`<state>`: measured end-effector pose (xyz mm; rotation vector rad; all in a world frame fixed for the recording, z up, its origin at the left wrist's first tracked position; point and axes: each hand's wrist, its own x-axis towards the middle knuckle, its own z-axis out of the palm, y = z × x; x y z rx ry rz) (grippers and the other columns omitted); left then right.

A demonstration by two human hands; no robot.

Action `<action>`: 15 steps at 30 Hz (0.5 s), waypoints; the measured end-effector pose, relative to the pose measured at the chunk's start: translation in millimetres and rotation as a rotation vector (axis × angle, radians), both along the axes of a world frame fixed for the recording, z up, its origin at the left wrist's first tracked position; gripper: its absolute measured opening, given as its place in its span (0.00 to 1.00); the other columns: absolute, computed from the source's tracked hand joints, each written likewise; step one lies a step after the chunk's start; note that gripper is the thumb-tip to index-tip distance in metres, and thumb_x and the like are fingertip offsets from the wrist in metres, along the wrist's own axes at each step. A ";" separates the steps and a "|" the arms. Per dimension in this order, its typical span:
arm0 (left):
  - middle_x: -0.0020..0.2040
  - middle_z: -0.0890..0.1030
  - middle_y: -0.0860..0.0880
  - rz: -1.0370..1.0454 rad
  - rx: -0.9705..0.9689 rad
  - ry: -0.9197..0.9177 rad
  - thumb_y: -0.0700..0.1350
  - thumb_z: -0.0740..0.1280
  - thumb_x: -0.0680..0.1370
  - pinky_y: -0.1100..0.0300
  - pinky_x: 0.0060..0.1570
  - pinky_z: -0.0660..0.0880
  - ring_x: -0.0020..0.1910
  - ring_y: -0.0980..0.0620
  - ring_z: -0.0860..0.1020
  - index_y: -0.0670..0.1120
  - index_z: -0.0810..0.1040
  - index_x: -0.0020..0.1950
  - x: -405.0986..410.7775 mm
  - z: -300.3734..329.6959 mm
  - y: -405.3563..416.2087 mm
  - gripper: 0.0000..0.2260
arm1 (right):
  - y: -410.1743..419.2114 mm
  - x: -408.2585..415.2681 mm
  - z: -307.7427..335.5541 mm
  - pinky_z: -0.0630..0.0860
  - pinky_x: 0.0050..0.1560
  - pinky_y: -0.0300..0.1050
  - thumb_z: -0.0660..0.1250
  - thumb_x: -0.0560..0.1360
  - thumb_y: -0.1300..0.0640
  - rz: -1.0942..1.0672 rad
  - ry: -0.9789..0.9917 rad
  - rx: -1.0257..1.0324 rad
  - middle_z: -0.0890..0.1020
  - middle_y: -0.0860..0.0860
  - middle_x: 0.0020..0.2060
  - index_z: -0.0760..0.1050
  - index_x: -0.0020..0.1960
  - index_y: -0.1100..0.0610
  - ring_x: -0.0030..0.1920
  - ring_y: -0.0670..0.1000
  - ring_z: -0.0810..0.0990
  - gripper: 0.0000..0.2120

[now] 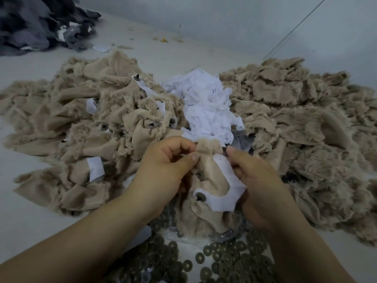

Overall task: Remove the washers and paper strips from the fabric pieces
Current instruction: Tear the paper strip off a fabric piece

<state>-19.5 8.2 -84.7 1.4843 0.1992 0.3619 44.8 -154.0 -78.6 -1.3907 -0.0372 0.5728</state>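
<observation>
A beige furry fabric piece (206,172) hangs between both hands at the centre. My left hand (163,170) pinches its upper edge with thumb and curled fingers. My right hand (257,180) grips the white paper strip (226,186) that curves across the fabric. A dark washer (199,196) sits at the strip's lower left end, and another washer (199,175) shows higher on the fabric.
A pile of beige fabric with strips and washers (85,127) lies at the left. Another beige fabric pile (302,119) lies at the right. White paper strips (206,107) are heaped behind the hands. Loose washers (222,260) cover the table near me. Dark grey fabric (38,23) sits far left.
</observation>
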 end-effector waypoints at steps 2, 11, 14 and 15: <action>0.41 0.82 0.37 -0.012 0.082 -0.058 0.34 0.69 0.77 0.45 0.40 0.78 0.39 0.33 0.78 0.40 0.82 0.45 -1.6 4.2 -1.4 0.04 | 0.9 -1.4 -0.9 0.77 0.61 0.66 0.82 0.51 0.34 0.060 0.052 -0.036 0.79 0.73 0.54 0.80 0.54 0.68 0.54 0.71 0.81 0.46; 0.42 0.83 0.49 -0.088 0.373 -0.157 0.33 0.73 0.73 0.58 0.43 0.77 0.39 0.52 0.79 0.44 0.86 0.47 -4.3 9.7 -7.0 0.07 | 2.9 -6.9 3.6 0.75 0.67 0.60 0.75 0.65 0.35 0.204 0.089 0.142 0.83 0.64 0.57 0.83 0.56 0.61 0.60 0.61 0.82 0.33; 0.43 0.81 0.50 -0.140 0.436 -0.150 0.33 0.76 0.70 0.55 0.45 0.78 0.42 0.51 0.79 0.46 0.86 0.47 -4.1 10.2 -7.3 0.10 | 4.0 -9.2 7.2 0.76 0.66 0.59 0.73 0.69 0.40 0.206 0.076 0.135 0.83 0.65 0.56 0.83 0.56 0.64 0.59 0.62 0.83 0.29; 0.43 0.81 0.50 -0.138 0.461 -0.146 0.33 0.76 0.69 0.56 0.44 0.78 0.41 0.52 0.79 0.48 0.85 0.46 -4.3 9.5 -7.9 0.12 | 4.2 -10.0 7.5 0.77 0.64 0.58 0.73 0.70 0.43 0.206 0.077 0.128 0.84 0.65 0.55 0.83 0.55 0.65 0.58 0.62 0.83 0.27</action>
